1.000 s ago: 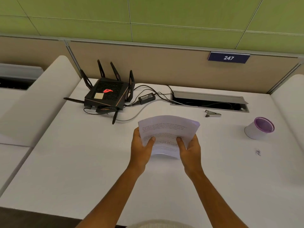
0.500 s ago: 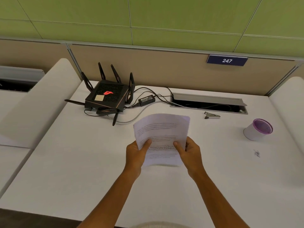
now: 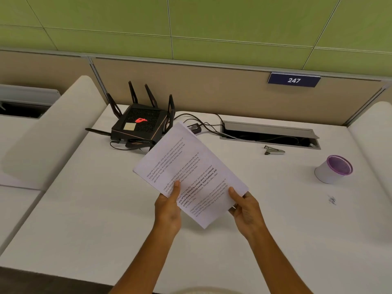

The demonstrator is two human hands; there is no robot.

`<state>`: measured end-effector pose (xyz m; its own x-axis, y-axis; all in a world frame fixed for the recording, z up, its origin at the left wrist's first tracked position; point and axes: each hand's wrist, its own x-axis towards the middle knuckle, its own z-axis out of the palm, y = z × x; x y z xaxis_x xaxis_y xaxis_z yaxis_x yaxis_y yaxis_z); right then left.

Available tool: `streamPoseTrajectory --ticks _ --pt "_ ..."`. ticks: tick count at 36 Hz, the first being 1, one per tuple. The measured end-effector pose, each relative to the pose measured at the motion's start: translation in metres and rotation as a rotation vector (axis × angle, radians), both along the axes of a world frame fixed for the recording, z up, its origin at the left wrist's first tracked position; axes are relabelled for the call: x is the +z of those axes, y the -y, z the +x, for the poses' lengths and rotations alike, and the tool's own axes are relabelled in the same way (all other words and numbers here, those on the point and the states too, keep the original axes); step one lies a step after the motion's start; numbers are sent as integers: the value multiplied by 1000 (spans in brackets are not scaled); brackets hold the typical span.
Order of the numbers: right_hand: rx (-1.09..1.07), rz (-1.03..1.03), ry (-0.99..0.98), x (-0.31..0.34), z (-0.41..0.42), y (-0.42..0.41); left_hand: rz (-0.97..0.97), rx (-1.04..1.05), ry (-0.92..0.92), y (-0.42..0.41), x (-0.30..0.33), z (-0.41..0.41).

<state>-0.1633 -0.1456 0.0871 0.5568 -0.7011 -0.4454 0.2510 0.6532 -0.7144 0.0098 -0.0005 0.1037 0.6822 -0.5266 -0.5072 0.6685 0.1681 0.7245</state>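
A stack of white printed sheets (image 3: pixel 191 166) is held up above the white desk (image 3: pixel 84 219), turned at a slant with its far corner toward the router. My left hand (image 3: pixel 167 206) pinches its lower left edge, thumb on the printed face. My right hand (image 3: pixel 244 206) holds its lower right corner, thumb on top and fingers underneath.
A black router (image 3: pixel 137 126) with several antennas and a red light stands at the back left, cables trailing to an open cable tray (image 3: pixel 269 134). A small stapler (image 3: pixel 274 150) lies in front of the tray. A white cup with a purple rim (image 3: pixel 334 169) stands at right.
The sheets were lifted and rotated from roughly square-on to a slant, top corner swinging left toward the router. Both hands moved with them and kept their hold.
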Motion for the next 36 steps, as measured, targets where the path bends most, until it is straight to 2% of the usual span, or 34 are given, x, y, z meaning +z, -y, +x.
streamPoseTrajectory --ticks 4,9,13,16,21,24,28,36 --pt "19 -8 -18 -2 5 -12 -19 -12 -30 -1 -8 -10" --pt "7 -85 -177 0 3 -12 -106 0 -95 -9 -27 -9" --pt "37 -181 -316 5 -9 5 -50 42 -69 -29 -35 18" --pt "54 -239 -373 9 -18 19 75 24 37 -46 -37 39" --pt "107 -358 -453 15 -23 34 296 -199 379 -48 -29 54" --pt "147 -414 -458 20 -23 38 306 -283 451 -39 -18 61" --pt "132 -493 -477 26 -22 37 332 -294 542 -25 -5 62" --pt "-33 -569 -438 30 -22 25 221 -110 682 -14 10 39"
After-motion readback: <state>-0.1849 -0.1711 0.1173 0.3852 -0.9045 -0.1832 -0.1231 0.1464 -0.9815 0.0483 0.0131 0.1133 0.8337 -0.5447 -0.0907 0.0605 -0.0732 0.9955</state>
